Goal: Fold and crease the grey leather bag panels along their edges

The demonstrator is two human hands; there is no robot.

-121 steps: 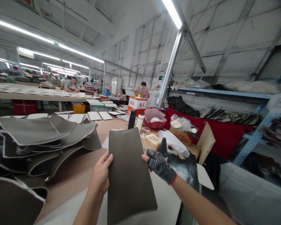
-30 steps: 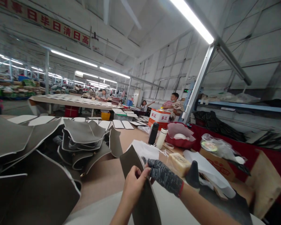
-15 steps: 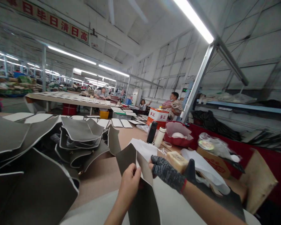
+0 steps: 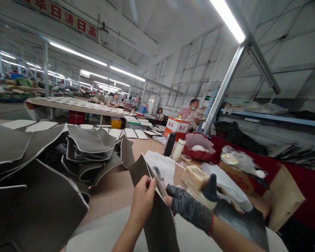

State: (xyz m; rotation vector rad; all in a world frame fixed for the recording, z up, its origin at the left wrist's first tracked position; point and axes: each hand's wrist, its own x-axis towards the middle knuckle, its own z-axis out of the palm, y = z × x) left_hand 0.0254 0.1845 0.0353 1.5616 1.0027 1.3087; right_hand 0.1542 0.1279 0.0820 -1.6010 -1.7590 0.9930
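Over the near edge of the bench (image 4: 109, 199), I have a dark grey panel (image 4: 160, 225) held at a slant, upper end pointing away. My bare left hand (image 4: 142, 198) is closed on its edge, thumb against fingers. My gloved right hand (image 4: 190, 208) touches the right side; I can't tell how firmly it grips. Grey white-edged pieces (image 4: 91, 140) lie heaped to the left. To the right I see a yellowish block (image 4: 195, 177) just beside a black cone (image 4: 210, 188). Farther off, a black bottle (image 4: 169, 144) stands next to a white bottle (image 4: 179, 150).
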